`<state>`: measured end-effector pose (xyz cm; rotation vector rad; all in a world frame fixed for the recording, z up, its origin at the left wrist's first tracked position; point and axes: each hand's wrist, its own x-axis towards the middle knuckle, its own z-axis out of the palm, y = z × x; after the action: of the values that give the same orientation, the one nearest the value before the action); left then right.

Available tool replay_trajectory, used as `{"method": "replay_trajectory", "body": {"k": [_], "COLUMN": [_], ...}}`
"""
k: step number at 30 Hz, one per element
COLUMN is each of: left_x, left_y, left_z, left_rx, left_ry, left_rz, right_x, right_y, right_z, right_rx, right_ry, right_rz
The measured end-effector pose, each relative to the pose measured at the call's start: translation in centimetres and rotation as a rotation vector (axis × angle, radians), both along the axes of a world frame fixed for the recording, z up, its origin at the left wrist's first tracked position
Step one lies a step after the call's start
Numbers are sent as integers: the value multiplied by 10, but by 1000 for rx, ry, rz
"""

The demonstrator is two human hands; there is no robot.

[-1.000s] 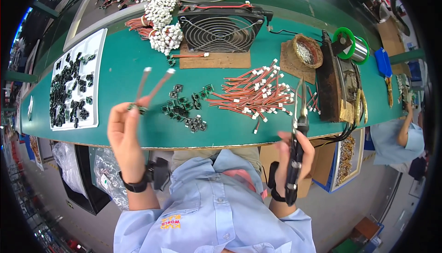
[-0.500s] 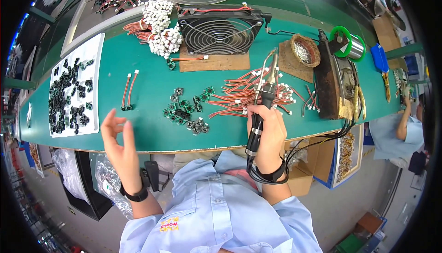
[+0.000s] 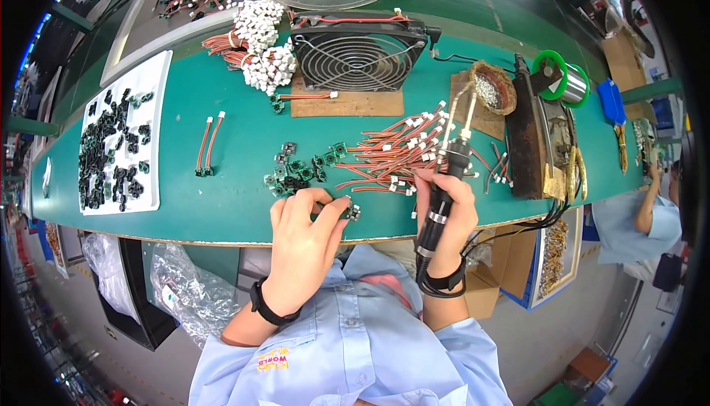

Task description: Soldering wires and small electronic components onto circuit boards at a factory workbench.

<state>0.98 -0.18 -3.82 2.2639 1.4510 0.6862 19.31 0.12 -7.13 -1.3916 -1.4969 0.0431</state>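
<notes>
My left hand [image 3: 305,237] bends over the near part of the bench, thumb and fingers closed on a small green circuit board [image 3: 353,212]. Partly under those fingertips lies a cluster of similar boards [image 3: 292,173]. In my right hand [image 3: 457,210] is a soldering iron [image 3: 456,158] with a black handle, its metal tip pointing away from me. Beneath and beside the iron spread many red-and-black wire leads [image 3: 392,154] with white connectors. Two leads [image 3: 203,151] stand apart to the left, joined to dark parts at their near ends.
A black fan [image 3: 359,55] stands at the back on cardboard, beside bundled connectors [image 3: 268,66]. At left lies a white tray [image 3: 151,136] of small boards. A bowl of metal bits [image 3: 492,88], an iron stand [image 3: 534,140] and a green solder spool [image 3: 551,73] occupy the right.
My left hand has moved right from open space at the left to the board cluster and closed on a board. My right hand and the iron have shifted slightly right.
</notes>
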Motion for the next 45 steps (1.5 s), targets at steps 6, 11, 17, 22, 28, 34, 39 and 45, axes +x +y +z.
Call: {"method": "replay_trajectory", "body": {"k": [6,11,17,22,28,34,39,45], "left_x": [10,17,15,10,8,5,6,6], "left_y": [6,8,5,-8,-4,-8,-7,-9], "left_z": [5,1,9,23,33,33,34,23], "left_rx": [90,148,123,-399,-989,-984,-1060,-1129], "left_ry": [67,115,-27,-637,-1144,-1164,-1223,-1356], "left_rz": [7,-15,-99,-80,-111,-150,-105,-124], "right_x": [1,-1,-2,-2,-7,-13,-15,-17], "right_y": [-7,-24,-39,-44,-49,-47,-46,-46], "right_z": [21,40,50,49,52,55,56,59], "right_rx": [43,-111,-338,-367,-385,-357,-312,-326], "right_ry": [302,771,991,869,837,786,766,668], "right_rz": [17,201,332,407,454,473,506,508]}}
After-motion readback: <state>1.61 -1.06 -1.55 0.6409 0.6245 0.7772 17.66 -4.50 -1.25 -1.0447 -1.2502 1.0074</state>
